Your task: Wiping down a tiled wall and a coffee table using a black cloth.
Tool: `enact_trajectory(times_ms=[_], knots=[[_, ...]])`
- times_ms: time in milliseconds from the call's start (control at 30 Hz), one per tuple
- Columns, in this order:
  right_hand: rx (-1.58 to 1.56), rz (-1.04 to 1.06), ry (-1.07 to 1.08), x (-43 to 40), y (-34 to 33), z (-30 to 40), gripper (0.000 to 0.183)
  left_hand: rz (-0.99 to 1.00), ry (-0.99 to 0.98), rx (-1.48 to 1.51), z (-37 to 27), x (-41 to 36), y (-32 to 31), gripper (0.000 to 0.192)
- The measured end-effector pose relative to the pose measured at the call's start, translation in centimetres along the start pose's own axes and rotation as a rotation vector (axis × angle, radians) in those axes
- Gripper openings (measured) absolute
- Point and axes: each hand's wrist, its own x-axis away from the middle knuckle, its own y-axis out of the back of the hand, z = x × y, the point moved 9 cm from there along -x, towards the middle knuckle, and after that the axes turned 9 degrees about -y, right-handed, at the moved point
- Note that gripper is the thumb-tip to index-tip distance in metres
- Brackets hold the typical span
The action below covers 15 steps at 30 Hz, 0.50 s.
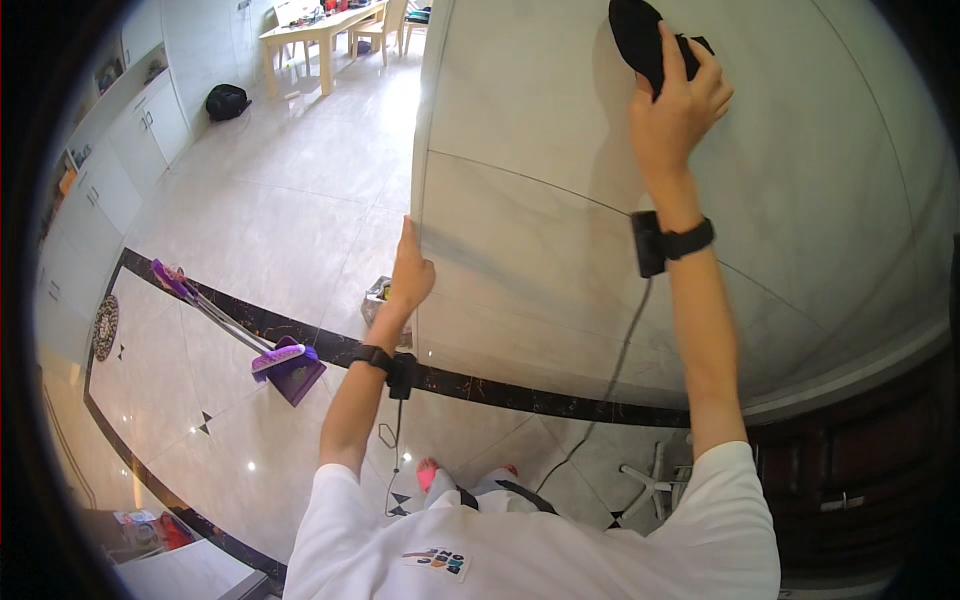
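Note:
My right hand grips a soft black object, perhaps a cloth or pad, up against the tiled wall. Part of it bunches out between the fingers, and its exact kind cannot be told. My left hand is at the wall's vertical corner edge, with the index finger pointing up along it and the thumb apart. It holds nothing that I can see; the other fingers are mostly hidden. Each wrist wears a black strap with a small box, and a cable hangs from each.
A purple broom and dustpan lie on the tiled floor at left. A plastic bag stands by the wall corner. A white chair base is at lower right, near a dark door. Farther off are a black bag and a wooden table.

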Motion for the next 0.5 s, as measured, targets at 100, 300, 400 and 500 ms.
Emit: enact_trajectory(times_ms=[100, 300, 400, 500], knots=[[0.073, -0.026, 0.016, 5.6, -3.8, 4.1, 0.041, -0.175, -0.016, 0.021, -0.6, 1.0, 0.5, 0.079], [-0.083, 0.663, 0.543, 29.9, -8.3, 16.2, 0.038, -0.092, -0.059, 0.158, -1.4, 0.4, 2.4, 0.082], [-0.227, 0.779, 0.483, 34.7, -8.4, 14.4, 0.038, 0.195, 0.049, 0.106, 1.4, 2.3, 1.6, 0.075], [-0.158, 0.533, 0.485, 27.0, -6.3, 12.1, 0.036, 0.096, 0.072, -0.017, 2.3, 4.9, 4.7, 0.074]])
